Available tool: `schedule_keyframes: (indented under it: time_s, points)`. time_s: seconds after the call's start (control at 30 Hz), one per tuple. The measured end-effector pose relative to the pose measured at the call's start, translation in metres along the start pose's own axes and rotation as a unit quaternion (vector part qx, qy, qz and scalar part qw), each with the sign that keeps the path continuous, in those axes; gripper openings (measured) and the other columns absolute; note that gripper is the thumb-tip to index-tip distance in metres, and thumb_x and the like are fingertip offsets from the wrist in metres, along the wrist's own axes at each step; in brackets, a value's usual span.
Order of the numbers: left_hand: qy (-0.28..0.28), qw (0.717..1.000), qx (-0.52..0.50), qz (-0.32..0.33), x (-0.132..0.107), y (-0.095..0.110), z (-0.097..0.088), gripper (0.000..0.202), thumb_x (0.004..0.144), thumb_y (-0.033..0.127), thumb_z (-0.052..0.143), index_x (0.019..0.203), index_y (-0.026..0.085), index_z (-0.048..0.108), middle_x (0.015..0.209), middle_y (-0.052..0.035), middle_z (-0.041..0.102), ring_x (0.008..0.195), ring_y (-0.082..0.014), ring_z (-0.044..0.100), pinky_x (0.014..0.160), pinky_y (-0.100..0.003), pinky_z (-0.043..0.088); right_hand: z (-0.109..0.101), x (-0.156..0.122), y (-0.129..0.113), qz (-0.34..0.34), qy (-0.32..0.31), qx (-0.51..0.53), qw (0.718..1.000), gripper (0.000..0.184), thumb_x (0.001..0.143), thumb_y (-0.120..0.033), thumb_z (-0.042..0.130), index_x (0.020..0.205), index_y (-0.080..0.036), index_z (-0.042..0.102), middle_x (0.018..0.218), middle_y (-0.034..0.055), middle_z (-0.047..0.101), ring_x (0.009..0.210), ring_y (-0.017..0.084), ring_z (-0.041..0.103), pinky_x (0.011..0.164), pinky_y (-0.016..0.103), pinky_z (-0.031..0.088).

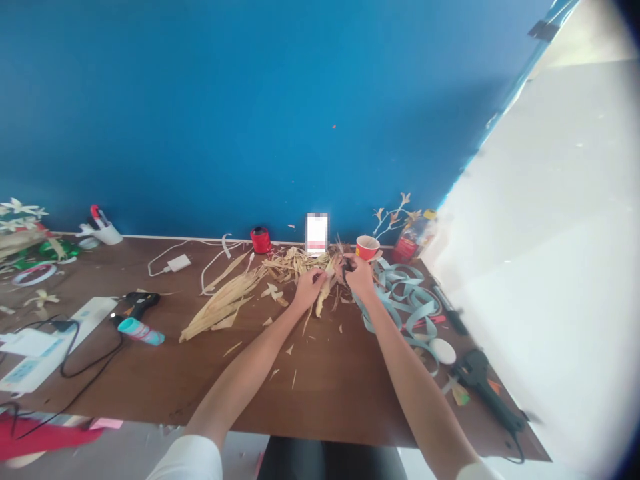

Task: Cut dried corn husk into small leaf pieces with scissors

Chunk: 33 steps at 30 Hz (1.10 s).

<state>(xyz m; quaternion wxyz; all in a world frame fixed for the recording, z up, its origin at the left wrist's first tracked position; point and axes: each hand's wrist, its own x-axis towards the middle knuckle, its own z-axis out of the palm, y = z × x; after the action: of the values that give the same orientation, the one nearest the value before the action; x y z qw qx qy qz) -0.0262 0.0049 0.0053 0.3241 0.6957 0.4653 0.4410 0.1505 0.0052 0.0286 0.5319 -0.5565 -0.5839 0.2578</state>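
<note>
My left hand [309, 285] is closed on a pale dried husk strip [324, 293] that hangs down from its fingers over the brown table [320, 387]. My right hand [357, 275] is closed round a small dark tool [347, 264], probably scissors, held against the top of the strip. Both hands meet near the far middle of the table. A heap of dried husk leaves [223, 303] lies to the left of my left hand, and more husk pieces [295, 261] are piled just behind it.
Light blue ribbon loops [410, 300] lie right of my hands. A red paper cup [367, 247], a red round object [260, 240] and a phone [317, 235] stand by the blue wall. Glue guns [487, 387] [140, 303], a power strip [50, 347] and cables lie about.
</note>
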Motion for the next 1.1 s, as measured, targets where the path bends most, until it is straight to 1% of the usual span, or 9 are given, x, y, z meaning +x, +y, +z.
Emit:
schedule_keyframes:
  time_s: [0.07,0.1,0.2,0.27,0.37,0.43,0.63,0.9,1.1]
  points:
    - [-0.002,1.0,-0.002,0.003,0.0,-0.001,0.0,0.024,0.088,0.036,0.052,0.086,0.018,0.068,0.086,-0.0043,0.07,0.079,-0.0186,0.063,0.077,-0.031,0.048,-0.003,0.001,0.001,0.007,0.009,0.035,0.999,0.043,0.068,-0.028,0.065,0.109,-0.015,0.064,0.085,0.0089,0.072,0.077,0.022,0.069,0.072,0.033,0.054]
    - [-0.001,1.0,-0.001,0.004,0.0,-0.001,0.0,0.025,0.088,0.036,0.052,0.086,0.018,0.068,0.086,-0.0045,0.07,0.08,-0.0188,0.063,0.077,-0.031,0.048,-0.003,0.002,0.002,0.004,-0.002,0.055,0.998,0.047,0.067,-0.028,0.066,0.112,-0.015,0.062,0.086,0.0088,0.072,0.079,0.022,0.069,0.073,0.033,0.054]
    - [0.001,1.0,0.005,0.004,0.001,-0.002,0.001,0.024,0.088,0.035,0.051,0.087,0.018,0.068,0.088,-0.0052,0.071,0.082,-0.0195,0.064,0.079,-0.032,0.047,0.0,0.0,0.003,-0.009,-0.079,0.081,0.994,0.058,0.065,-0.026,0.068,0.121,-0.017,0.058,0.087,0.0064,0.072,0.078,0.02,0.068,0.075,0.033,0.054]
    - [0.001,1.0,0.009,0.005,0.001,-0.001,0.002,0.024,0.088,0.035,0.051,0.088,0.018,0.068,0.089,-0.0057,0.071,0.083,-0.0197,0.064,0.08,-0.032,0.047,0.004,-0.002,0.002,-0.013,-0.104,0.055,0.993,0.056,0.065,-0.025,0.067,0.12,-0.018,0.059,0.085,0.0042,0.071,0.075,0.019,0.066,0.073,0.032,0.053]
    - [-0.005,1.0,0.009,0.006,0.0,0.0,0.002,0.024,0.088,0.035,0.052,0.088,0.018,0.069,0.09,-0.0059,0.072,0.083,-0.0196,0.064,0.079,-0.032,0.048,0.006,-0.004,-0.001,-0.023,-0.093,0.006,0.995,0.048,0.067,-0.023,0.064,0.114,-0.019,0.063,0.079,0.0016,0.069,0.07,0.017,0.064,0.069,0.03,0.051]
    - [-0.006,1.0,0.009,0.01,0.0,0.0,0.002,0.024,0.088,0.035,0.052,0.087,0.018,0.069,0.09,-0.0063,0.072,0.084,-0.0197,0.065,0.079,-0.031,0.049,0.004,-0.004,-0.003,-0.032,-0.087,-0.008,0.996,0.047,0.067,-0.023,0.063,0.114,-0.019,0.063,0.077,0.0009,0.068,0.068,0.017,0.062,0.067,0.029,0.05]
    - [-0.011,1.0,0.02,0.014,0.0,-0.002,0.004,0.025,0.088,0.036,0.053,0.089,0.017,0.07,0.093,-0.0067,0.072,0.086,-0.02,0.065,0.08,-0.031,0.049,-0.002,-0.002,-0.003,-0.046,-0.089,0.008,0.995,0.05,0.068,-0.024,0.063,0.118,-0.017,0.059,0.079,0.0018,0.067,0.073,0.018,0.064,0.07,0.03,0.05]
    - [-0.02,1.0,0.023,0.006,-0.001,0.002,0.003,0.026,0.089,0.035,0.051,0.087,0.016,0.068,0.088,-0.0054,0.071,0.08,-0.0181,0.063,0.076,-0.029,0.047,-0.002,0.0,0.0,-0.035,-0.073,0.022,0.997,0.051,0.066,-0.023,0.064,0.116,-0.018,0.058,0.078,0.002,0.068,0.071,0.018,0.065,0.071,0.032,0.051]
    - [-0.014,1.0,0.019,0.006,-0.001,0.002,0.002,0.027,0.088,0.037,0.051,0.083,0.017,0.067,0.082,-0.0042,0.069,0.077,-0.0174,0.062,0.074,-0.029,0.046,-0.006,0.0,-0.004,-0.043,-0.044,-0.009,0.998,0.046,0.067,-0.022,0.062,0.113,-0.019,0.06,0.077,0.0018,0.067,0.072,0.018,0.064,0.071,0.031,0.051]
